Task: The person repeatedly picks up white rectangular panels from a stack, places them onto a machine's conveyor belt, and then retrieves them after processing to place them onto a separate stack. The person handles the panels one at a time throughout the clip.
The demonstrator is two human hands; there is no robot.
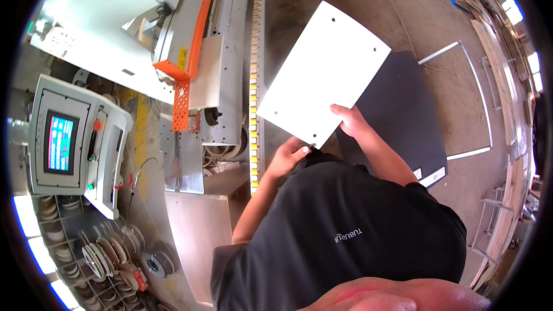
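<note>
A white rectangular panel (325, 75) with small round holes near its corners is held up in front of my body, tilted in view. My right hand (352, 122) grips its right-hand edge, thumb on the white face and fingers underneath. My left hand (286, 157) is closed by the panel's lower corner, its thumb just outside the edge. A small dark spot shows beside that thumb; whether the left hand holds it or touches the panel is hidden. Beyond my right forearm, a large dark grey board (403, 112) lies low, partly covered by the white panel.
On the left stands a long machine with an orange guard (203, 29) and a yellow-and-white roller track (254, 80). A control console (80, 138) with a lit screen is left of it. Rolls of edging (106, 253) sit lower left; a white frame (489, 103) is at right.
</note>
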